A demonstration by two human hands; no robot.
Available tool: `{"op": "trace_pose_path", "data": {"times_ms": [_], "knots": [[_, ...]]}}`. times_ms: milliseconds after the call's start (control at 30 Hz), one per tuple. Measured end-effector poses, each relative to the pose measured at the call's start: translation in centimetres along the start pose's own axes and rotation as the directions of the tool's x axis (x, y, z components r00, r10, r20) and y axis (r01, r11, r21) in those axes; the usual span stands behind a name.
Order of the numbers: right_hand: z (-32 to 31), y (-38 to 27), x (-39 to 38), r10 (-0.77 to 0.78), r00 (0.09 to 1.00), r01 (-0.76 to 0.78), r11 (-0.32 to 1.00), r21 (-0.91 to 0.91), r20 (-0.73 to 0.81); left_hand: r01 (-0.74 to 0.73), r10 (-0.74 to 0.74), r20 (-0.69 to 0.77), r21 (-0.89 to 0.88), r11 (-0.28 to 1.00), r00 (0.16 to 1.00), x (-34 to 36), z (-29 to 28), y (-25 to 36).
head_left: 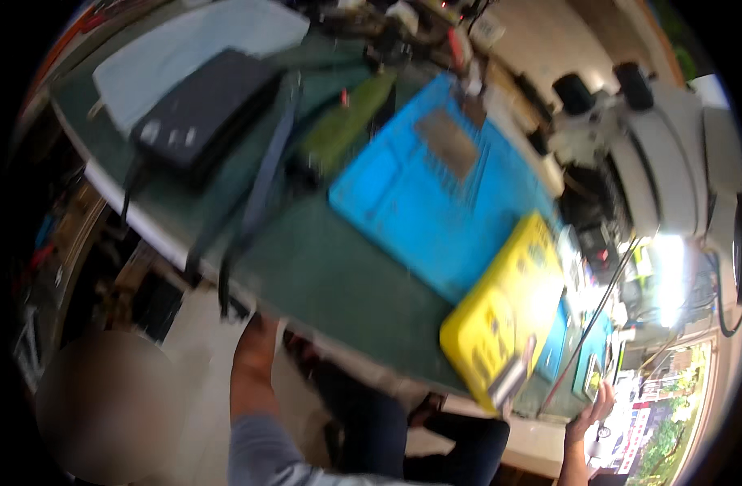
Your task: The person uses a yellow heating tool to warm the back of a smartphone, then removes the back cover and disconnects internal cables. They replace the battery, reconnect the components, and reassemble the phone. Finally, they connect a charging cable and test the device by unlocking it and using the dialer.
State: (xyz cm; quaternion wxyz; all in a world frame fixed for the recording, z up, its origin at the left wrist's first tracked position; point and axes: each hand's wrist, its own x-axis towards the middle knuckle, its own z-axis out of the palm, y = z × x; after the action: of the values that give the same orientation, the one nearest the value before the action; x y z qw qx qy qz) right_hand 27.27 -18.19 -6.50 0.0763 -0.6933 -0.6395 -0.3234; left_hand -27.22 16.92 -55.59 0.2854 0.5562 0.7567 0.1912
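Observation:
My left forearm [253, 368] rises from the lower edge to the front of the green-topped table [306, 267]. My left hand [262, 321] is mostly hidden at the table edge, beside a dark strap end [225, 292]. Far to the right, my right hand [591, 415] has its fingers raised and apart at the table's right end. They are next to a flat, teal-edged device [585, 379], perhaps touching it; blur hides the contact. Between the hands, a yellow box-shaped object [508, 304] with dark markings overlaps a blue work mat [435, 211].
A black case [205, 113] lies on a pale blue sheet [193, 49] at far left. Beside it are a grey-blue strap [270, 162] and a green pouch [350, 121]. A microscope [630, 154] stands at the right behind the mat. Cluttered tools [395, 40] fill the back.

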Motion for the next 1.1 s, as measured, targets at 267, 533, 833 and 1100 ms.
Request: {"op": "trace_pose_path", "data": {"times_ms": [267,533,833,1100], "knots": [[3.0,-2.3,1.8,0.006,0.938,0.06,0.982,0.18,-0.346,0.05,0.15,0.186,-0.772,0.634,0.971,-34.2,-10.4,5.9],[1.2,-2.9,0.6,0.012,0.907,0.215,0.846,0.488,-0.42,0.121,0.496,0.345,-0.895,0.43,0.797,-46.8,-20.3,25.6],[-6.4,-4.9,-9.6,-0.145,0.846,-0.475,-0.639,0.604,0.513,0.638,0.533,0.718,-0.674,0.372,0.448,-54.1,-15.4,37.1],[-6.3,1.4,-13.8,0.102,0.797,-0.346,-0.73,0.589,0.596,0.492,0.46,0.841,-0.54,0.683,0.285,-59.0,-13.2,42.4]]}}
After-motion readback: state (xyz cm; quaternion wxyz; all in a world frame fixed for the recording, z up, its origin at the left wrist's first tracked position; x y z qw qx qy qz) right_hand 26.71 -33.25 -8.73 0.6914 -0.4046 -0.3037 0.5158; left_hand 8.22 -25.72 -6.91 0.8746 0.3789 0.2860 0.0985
